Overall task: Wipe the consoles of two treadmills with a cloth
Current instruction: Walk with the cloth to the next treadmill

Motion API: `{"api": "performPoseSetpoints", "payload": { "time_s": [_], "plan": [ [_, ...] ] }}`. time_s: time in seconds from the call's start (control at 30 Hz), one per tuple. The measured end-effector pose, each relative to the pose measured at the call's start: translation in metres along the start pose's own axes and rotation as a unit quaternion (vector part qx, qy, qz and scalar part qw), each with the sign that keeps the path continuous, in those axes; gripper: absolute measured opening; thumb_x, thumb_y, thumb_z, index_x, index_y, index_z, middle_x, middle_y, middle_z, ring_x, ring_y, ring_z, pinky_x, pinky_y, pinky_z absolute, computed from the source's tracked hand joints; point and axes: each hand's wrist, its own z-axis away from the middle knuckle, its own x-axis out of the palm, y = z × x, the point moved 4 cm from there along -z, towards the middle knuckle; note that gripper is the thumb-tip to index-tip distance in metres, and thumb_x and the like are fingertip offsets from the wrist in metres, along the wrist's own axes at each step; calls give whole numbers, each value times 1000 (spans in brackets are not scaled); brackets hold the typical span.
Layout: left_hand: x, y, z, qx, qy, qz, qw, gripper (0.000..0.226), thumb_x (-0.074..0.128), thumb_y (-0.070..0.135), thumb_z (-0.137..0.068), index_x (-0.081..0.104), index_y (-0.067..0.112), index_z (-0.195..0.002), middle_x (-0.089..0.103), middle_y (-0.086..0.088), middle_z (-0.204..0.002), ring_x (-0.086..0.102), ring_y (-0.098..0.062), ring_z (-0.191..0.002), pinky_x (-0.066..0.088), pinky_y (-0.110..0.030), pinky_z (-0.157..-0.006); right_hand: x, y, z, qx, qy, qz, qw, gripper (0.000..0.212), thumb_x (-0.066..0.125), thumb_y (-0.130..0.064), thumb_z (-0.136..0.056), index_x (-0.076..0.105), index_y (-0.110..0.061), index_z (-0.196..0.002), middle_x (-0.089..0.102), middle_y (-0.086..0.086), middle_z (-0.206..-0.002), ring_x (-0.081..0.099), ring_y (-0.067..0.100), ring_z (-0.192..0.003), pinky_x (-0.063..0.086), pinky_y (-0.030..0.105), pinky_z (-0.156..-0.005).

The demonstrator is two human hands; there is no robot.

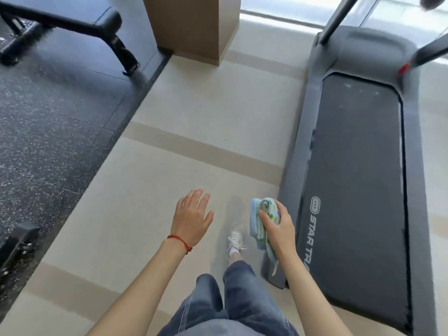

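My right hand [278, 226] grips a folded light-blue cloth [263, 221] with coloured dots, held low just left of a treadmill. The grey treadmill [358, 166] lies along the right side, its dark belt running away from me and two uprights rising at the far end. Its console is out of view at the top. My left hand [192, 218] hangs open over the beige floor with fingers spread, holding nothing; a red string circles its wrist.
A brown pillar [194, 27] stands ahead at the middle. Dark speckled rubber flooring [48, 117] covers the left, with a black bench frame [72, 23] on it. My legs in jeans and a white shoe [235, 241] are below.
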Motion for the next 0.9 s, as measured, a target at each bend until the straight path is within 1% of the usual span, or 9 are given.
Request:
{"api": "performPoseSetpoints", "payload": {
  "time_s": [0.17, 0.3, 0.4, 0.47, 0.6, 0.7, 0.83, 0.9],
  "plan": [
    [7, 12, -99, 20, -3, 6, 1000, 48, 39, 34, -83, 65, 3, -107, 63, -19, -112, 60, -33, -103, 50, -43, -81, -15, -29, -87, -3, 28, -6, 1000, 49, 67, -34, -80, 50, -25, -126, 58, 7, -112, 58, 21, -101, 47, 38, -92],
    [-1, 32, -180, 41, 3, 7, 999, 49, 39, 35, -83, 65, 2, -109, 63, -19, -114, 61, -34, -105, 50, -45, -82, -37, -70, -152, -7, 37, -15, 999, 48, 67, -32, -81, 50, -24, -126, 57, 7, -111, 57, 19, -97, 43, 28, -84],
    [-12, 44, -236, 53, 8, 2, 999, 50, 39, 35, -82, 64, 3, -111, 62, -18, -116, 60, -33, -106, 51, -45, -81, -55, -101, -196, -18, 57, -25, 998, 48, 67, -31, -81, 51, -24, -126, 57, 6, -112, 57, 18, -97, 40, 25, -81],
    [-16, 49, -271, 56, 10, 2, 998, 49, 38, 35, -82, 64, 3, -110, 63, -18, -114, 61, -32, -105, 51, -44, -79, -63, -117, -223, -18, 65, -30, 997, 47, 67, -31, -82, 51, -24, -126, 57, 6, -111, 57, 18, -97, 40, 24, -80],
    [-20, 55, -337, 75, 10, -5, 997, 49, 39, 35, -81, 65, 4, -108, 64, -17, -112, 61, -33, -104, 52, -43, -77, -72, -145, -278, -20, 75, -34, 996, 48, 67, -32, -82, 50, -26, -126, 55, 6, -111, 57, 19, -98, 45, 29, -84],
    [-16, 56, -389, 96, 1, -7, 995, 50, 38, 35, -81, 65, 4, -109, 63, -18, -113, 61, -33, -104, 51, -45, -80, -74, -166, -321, -22, 82, -40, 996, 47, 67, -32, -82, 49, -26, -125, 54, 6, -109, 57, 18, -97, 44, 27, -81],
    [-12, 51, -473, 110, -3, -3, 994, 50, 38, 36, -83, 64, 4, -111, 62, -18, -115, 60, -33, -107, 51, -46, -80, -75, -195, -387, -23, 101, -55, 993, 49, 68, -34, -80, 50, -28, -125, 55, 5, -111, 58, 17, -97, 46, 29, -84],
    [-14, 47, -517, 116, -7, -1, 993, 50, 38, 36, -83, 64, 4, -111, 62, -18, -116, 60, -33, -107, 51, -46, -80, -76, -214, -423, -18, 110, -63, 992, 49, 68, -34, -80, 50, -27, -125, 55, 6, -111, 58, 16, -96, 46, 28, -82]
  ]
}}
